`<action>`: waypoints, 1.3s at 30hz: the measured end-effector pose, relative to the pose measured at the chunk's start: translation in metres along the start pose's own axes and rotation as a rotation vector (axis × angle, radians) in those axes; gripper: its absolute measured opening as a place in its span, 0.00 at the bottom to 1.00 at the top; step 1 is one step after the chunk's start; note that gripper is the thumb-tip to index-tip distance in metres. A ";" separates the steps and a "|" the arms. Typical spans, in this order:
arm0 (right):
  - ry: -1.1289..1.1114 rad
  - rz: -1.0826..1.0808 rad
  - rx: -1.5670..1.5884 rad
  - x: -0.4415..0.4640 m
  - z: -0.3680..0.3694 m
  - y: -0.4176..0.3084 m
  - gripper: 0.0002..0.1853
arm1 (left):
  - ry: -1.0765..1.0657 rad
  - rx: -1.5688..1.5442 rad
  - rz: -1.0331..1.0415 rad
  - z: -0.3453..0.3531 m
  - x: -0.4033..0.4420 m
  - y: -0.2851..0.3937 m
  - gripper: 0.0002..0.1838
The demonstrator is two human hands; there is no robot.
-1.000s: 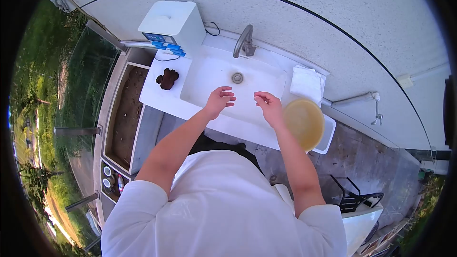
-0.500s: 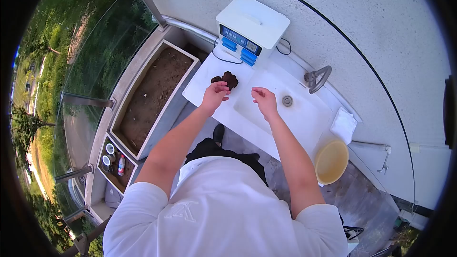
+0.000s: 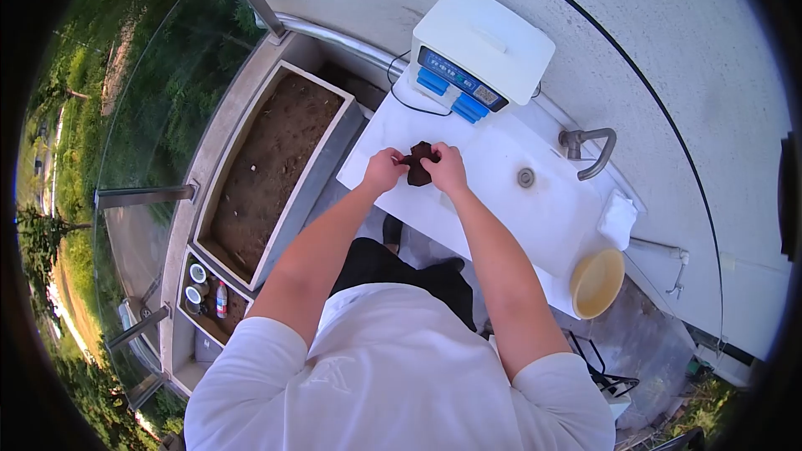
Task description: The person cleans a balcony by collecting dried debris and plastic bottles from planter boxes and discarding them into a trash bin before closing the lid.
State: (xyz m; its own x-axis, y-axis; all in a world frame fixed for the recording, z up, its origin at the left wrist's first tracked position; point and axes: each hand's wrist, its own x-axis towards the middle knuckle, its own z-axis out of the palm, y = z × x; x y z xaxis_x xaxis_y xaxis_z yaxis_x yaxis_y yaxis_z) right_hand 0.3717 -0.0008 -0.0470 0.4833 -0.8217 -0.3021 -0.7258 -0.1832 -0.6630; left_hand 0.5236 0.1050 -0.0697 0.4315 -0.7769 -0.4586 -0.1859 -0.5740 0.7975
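A small, dark brown, crumpled soft-looking piece point(image 3: 419, 169) is between my two hands, at the left end of the white counter; its kind is unclear. My left hand point(image 3: 385, 170) pinches its left side with thumb and fingers together. On the other side, my right hand point(image 3: 447, 169) grips its right edge, fingers bent around it. Part of the piece is hidden behind the fingers. Just right of my right hand is the white sink basin point(image 3: 493, 192) with a round drain point(image 3: 525, 177).
A white box-shaped device point(image 3: 484, 38) with blue parts stands at the counter's back. A grey faucet point(image 3: 589, 150) bends over the sink. At right are a folded white cloth point(image 3: 617, 219) and a yellow basin point(image 3: 597, 284). Soil-filled planters point(image 3: 276, 167) line the left, beside a glass railing.
Both hands have come together onto the dark brown piece, which lay on the counter before. My right hand has moved left from over the sink. The view has shifted slightly.
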 end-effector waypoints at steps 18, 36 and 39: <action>0.534 -0.064 0.585 -0.136 -0.172 0.076 0.15 | -0.347 -0.075 0.622 0.120 -0.065 0.175 0.11; 1.111 0.186 0.734 -0.495 -0.317 0.231 0.12 | -0.834 -0.096 0.855 0.400 -0.295 0.293 0.08; 1.177 0.271 0.753 -0.541 -0.339 0.236 0.12 | -0.884 -0.230 0.822 0.413 -0.305 0.319 0.07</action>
State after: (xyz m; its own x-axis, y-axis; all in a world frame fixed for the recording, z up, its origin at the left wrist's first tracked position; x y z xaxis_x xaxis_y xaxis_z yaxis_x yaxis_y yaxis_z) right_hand -0.2270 0.2177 0.1922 -0.5791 -0.8152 0.0126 -0.1191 0.0693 -0.9905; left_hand -0.0317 0.0520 0.1627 -0.5035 -0.8457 0.1768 0.0785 0.1590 0.9841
